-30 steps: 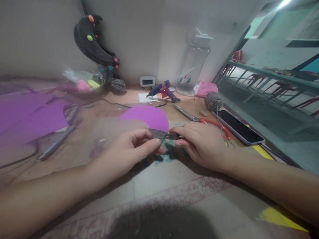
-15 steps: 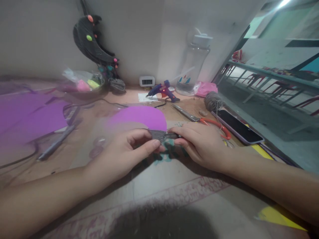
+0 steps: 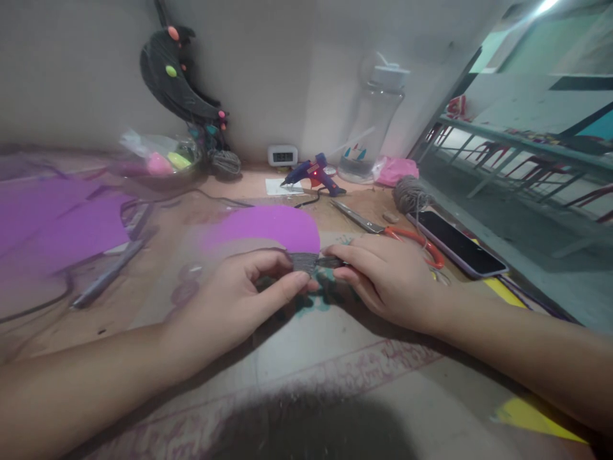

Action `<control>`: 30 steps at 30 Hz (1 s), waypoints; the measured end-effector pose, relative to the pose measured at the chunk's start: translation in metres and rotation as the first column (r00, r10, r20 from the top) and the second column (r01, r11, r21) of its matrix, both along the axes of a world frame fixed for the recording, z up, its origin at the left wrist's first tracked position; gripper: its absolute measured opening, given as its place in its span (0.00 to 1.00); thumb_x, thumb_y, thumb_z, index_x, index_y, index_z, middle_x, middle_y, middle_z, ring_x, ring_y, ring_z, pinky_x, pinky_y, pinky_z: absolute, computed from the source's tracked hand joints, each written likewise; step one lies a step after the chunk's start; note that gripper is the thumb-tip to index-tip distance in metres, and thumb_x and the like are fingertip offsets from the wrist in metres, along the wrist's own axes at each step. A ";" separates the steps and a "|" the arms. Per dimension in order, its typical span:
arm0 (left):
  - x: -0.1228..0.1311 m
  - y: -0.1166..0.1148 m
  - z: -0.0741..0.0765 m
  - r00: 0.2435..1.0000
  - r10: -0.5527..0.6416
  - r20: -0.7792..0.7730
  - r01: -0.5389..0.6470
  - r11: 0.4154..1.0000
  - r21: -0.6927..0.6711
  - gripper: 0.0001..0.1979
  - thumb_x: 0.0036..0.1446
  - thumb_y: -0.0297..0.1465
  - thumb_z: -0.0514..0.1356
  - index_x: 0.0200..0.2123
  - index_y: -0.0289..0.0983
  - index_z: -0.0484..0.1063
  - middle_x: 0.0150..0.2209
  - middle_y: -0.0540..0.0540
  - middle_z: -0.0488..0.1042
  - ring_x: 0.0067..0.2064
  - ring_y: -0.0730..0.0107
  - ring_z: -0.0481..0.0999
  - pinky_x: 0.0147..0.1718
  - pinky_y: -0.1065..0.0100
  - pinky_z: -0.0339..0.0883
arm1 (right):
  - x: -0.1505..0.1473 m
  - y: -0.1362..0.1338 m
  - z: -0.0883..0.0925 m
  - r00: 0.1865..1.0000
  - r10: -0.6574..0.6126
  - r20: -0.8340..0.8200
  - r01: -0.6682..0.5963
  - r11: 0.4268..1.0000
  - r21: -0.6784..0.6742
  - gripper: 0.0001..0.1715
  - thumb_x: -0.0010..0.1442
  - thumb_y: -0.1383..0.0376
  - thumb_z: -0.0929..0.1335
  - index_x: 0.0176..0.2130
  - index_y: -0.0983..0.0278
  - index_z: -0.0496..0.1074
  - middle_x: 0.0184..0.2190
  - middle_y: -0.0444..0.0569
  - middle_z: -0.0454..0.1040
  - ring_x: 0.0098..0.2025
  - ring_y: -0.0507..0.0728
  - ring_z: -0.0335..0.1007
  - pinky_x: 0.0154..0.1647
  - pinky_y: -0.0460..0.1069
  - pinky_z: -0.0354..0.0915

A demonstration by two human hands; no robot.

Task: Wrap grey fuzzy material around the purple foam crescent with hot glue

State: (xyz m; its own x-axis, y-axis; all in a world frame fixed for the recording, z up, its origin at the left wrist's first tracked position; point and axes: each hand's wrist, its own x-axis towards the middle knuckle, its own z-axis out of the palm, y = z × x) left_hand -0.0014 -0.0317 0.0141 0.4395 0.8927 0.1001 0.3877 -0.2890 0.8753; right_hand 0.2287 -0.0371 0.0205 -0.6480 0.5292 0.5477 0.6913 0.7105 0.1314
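Observation:
Between my two hands is a small bundle of grey yarn (image 3: pixel 303 262), narrowed near its right end. My left hand (image 3: pixel 258 281) is closed on its wider left part, thumb in front and fingers behind. With thumb and fingertips, my right hand (image 3: pixel 383 275) pinches the thin dark end on the right; what lies deeper in that grip is hidden. Just behind the bundle lies a rounded purple sheet (image 3: pixel 268 225), its near edge covered by my left hand. Orange-handled scissors (image 3: pixel 373 227) rest beyond my right hand.
A glue gun (image 3: pixel 311 174) with a red light stands on white paper, near a small digital clock (image 3: pixel 282 156) and a clear bottle (image 3: pixel 371 128). To the right are a grey yarn ball (image 3: pixel 410 195) and a phone (image 3: pixel 457 244). Purple sheets (image 3: pixel 62 217) and a pen (image 3: pixel 109 273) lie left.
Both hands keep their hold on the yarn bundle in nearly the same place. Only very slight shifts of the fingers and the view show.

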 end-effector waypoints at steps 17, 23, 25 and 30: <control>-0.002 0.002 -0.005 0.997 -0.050 0.059 0.056 0.994 -0.093 0.12 0.61 0.42 0.59 0.32 0.41 0.75 0.35 0.52 0.82 0.35 0.70 0.79 0.32 0.71 0.67 | 0.002 0.000 -0.003 0.999 0.040 -0.002 -0.040 0.999 -0.020 0.23 0.72 0.60 0.55 0.43 0.69 0.74 0.29 0.51 0.76 0.31 0.54 0.70 0.32 0.47 0.60; 0.002 0.004 -0.002 0.989 -0.035 0.143 0.061 0.981 -0.183 0.11 0.61 0.40 0.60 0.32 0.40 0.76 0.33 0.52 0.82 0.35 0.71 0.78 0.33 0.71 0.67 | 0.003 -0.001 -0.003 0.999 0.046 -0.012 -0.046 0.998 -0.031 0.24 0.71 0.58 0.56 0.46 0.70 0.73 0.31 0.52 0.75 0.34 0.56 0.69 0.34 0.49 0.60; 0.002 0.005 -0.002 0.990 -0.027 0.140 0.052 0.982 -0.180 0.11 0.61 0.40 0.60 0.31 0.40 0.76 0.33 0.52 0.82 0.35 0.71 0.78 0.33 0.71 0.67 | 0.002 -0.001 -0.003 0.999 0.051 -0.017 -0.052 0.999 -0.015 0.23 0.71 0.58 0.57 0.46 0.70 0.73 0.32 0.53 0.76 0.34 0.56 0.69 0.34 0.49 0.60; 0.001 0.004 -0.003 0.992 -0.026 0.127 0.049 0.983 -0.175 0.12 0.61 0.40 0.60 0.31 0.40 0.75 0.32 0.52 0.82 0.35 0.71 0.78 0.33 0.71 0.67 | 0.000 0.000 -0.003 0.996 0.076 -0.035 -0.075 0.997 0.029 0.23 0.70 0.57 0.58 0.44 0.71 0.74 0.31 0.53 0.76 0.32 0.57 0.68 0.33 0.49 0.59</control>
State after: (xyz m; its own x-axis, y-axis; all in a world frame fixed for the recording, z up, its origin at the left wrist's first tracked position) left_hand -0.0008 -0.0278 0.0111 0.4670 0.8842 -0.0025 0.2652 -0.1373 0.9544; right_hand 0.2290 -0.0367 0.0178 -0.6653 0.4634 0.5853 0.6402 0.7575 0.1280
